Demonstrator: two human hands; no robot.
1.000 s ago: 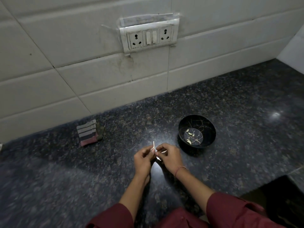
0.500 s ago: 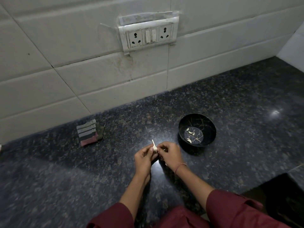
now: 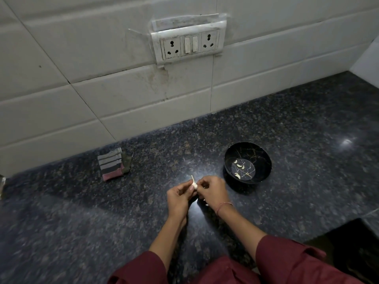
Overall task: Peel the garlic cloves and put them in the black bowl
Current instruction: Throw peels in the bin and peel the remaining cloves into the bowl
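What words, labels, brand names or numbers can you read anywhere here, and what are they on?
None can be read.
The socket plate shows no legible marking, and the taped strip above it is too blurred to tell.
The black bowl bears only gold lines, the folded cloth only stripes.

Garlic clove mostly hidden (only tip shows).

A small, pale garlic clove is pinched between the fingertips of the left hand and right hand, with a thin strip of papery skin standing up from its top. The round black bowl, veined with fine gold lines, stands upright just right of the hands. Several pale, curved peeled cloves lie scattered on its flat bottom.
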